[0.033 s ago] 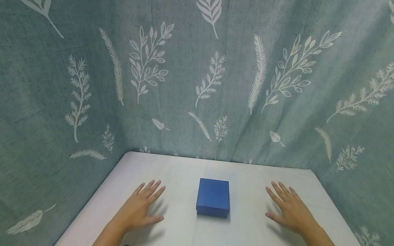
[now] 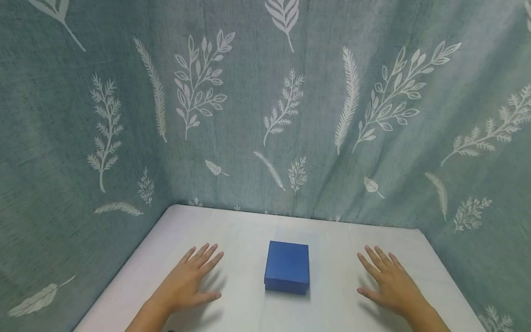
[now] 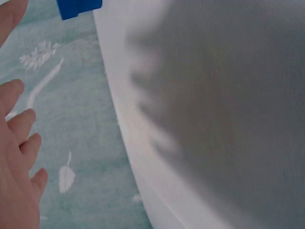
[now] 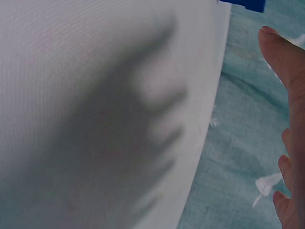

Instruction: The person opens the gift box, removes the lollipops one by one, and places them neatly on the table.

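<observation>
A blue lidded box (image 2: 287,263) sits on the white table between the two hands, its lid on. To its left, my left hand (image 2: 188,280) hovers over the table with fingers spread, casting a shadow below. My right hand (image 2: 390,281) hangs likewise to the right of the box, fingers apart and holding nothing. Neither hand touches the box. In the left wrist view, the fingers (image 3: 21,126) show at the left edge, with a corner of the box (image 3: 78,7) at the top. The right wrist view has the thumb (image 4: 281,50) at the right, below a box corner (image 4: 248,4).
A white table (image 2: 232,226) spreads under both hands. Green-blue curtains (image 2: 249,124) with white leaf prints stand behind the table and along its left and right sides.
</observation>
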### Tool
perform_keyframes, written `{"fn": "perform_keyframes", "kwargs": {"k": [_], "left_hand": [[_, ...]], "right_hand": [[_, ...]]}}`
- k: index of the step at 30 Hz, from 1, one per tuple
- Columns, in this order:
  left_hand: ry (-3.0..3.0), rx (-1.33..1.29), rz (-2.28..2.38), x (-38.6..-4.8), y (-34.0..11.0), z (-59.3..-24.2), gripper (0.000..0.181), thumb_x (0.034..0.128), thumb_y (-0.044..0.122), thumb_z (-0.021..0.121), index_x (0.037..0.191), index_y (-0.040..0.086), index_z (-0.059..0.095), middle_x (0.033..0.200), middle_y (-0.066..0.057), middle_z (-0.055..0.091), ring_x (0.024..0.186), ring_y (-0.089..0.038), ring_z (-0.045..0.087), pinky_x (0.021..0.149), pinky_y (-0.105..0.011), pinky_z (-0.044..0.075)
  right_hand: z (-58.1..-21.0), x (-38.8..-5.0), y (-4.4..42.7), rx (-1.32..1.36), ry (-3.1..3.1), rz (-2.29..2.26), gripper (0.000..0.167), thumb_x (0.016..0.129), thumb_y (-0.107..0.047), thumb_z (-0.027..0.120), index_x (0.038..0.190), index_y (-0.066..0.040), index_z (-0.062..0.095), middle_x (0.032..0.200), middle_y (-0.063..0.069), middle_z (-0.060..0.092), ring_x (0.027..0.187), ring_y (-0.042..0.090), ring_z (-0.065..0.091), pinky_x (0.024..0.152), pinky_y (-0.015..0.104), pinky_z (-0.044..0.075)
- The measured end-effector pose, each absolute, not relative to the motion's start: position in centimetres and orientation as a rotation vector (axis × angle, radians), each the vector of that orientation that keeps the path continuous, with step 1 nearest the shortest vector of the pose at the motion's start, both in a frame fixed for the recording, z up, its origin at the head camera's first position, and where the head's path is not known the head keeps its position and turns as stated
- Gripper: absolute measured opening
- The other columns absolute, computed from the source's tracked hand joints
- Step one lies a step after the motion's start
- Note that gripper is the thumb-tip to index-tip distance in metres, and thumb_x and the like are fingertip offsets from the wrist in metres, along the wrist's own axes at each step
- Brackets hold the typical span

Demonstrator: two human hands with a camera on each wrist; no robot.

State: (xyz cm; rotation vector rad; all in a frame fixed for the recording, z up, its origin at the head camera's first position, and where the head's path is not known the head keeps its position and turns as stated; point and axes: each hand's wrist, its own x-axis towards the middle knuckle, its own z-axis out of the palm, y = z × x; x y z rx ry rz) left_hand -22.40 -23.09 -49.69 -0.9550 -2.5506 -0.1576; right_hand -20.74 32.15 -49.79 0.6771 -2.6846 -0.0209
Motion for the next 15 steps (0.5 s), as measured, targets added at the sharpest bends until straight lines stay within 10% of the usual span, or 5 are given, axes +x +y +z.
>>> {"fn": "perform_keyframes", "kwargs": {"k": [15], "left_hand": [[-2.636, -0.855, -0.329, -22.6, -20.8, -50.3, 0.074, 0.0868, 0.053, 0.067, 0.145, 0.013, 0.047, 0.145, -0.008, 0.048, 0.131, -0.026, 0.046, 0.108, -0.048, 0.037]], "right_hand": [[-50.5, -21.1, 29.3, 0.546, -2.769, 0.175, 0.073, 0.092, -0.053, 0.059, 0.145, -0.005, 0.044, 0.149, 0.020, 0.040, 0.136, 0.041, 0.034, 0.107, 0.057, 0.032]]}}
